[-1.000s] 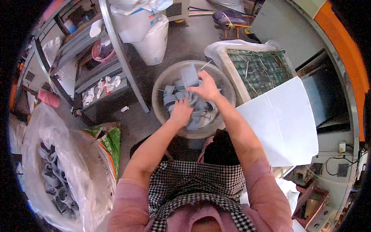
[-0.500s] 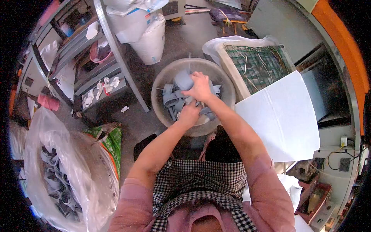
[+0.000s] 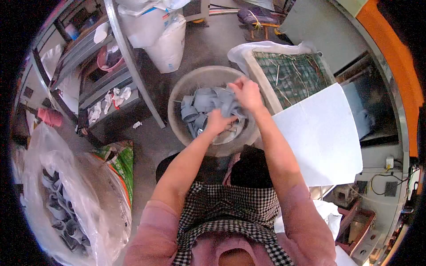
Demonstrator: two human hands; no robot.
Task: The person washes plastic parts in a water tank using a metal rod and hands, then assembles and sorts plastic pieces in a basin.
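A round greyish tub point(image 3: 176, 128) stands before me, holding a heap of grey plastic pieces point(image 3: 205, 100) that look like short curved pipe fittings. My left hand point(image 3: 217, 123) is low over the near part of the heap, its fingers apart and touching the pieces; I see no piece gripped in it. My right hand point(image 3: 247, 94) hangs above the tub's right side with fingers bent. Motion smears those fingers, so whether they pinch anything is unclear.
Similar grey pieces fill a clear plastic bag point(image 3: 66, 155) at lower left. White sacks point(image 3: 166, 44) and a metal rack point(image 3: 133, 57) stand beyond. To the right are a white board point(image 3: 319, 137) and a crate with green mesh point(image 3: 288, 77).
My right hand has moved right, off the middle of the heap towards the tub's right side. My left hand has shifted slightly up and its fingers have spread. The grey pieces lie differently.
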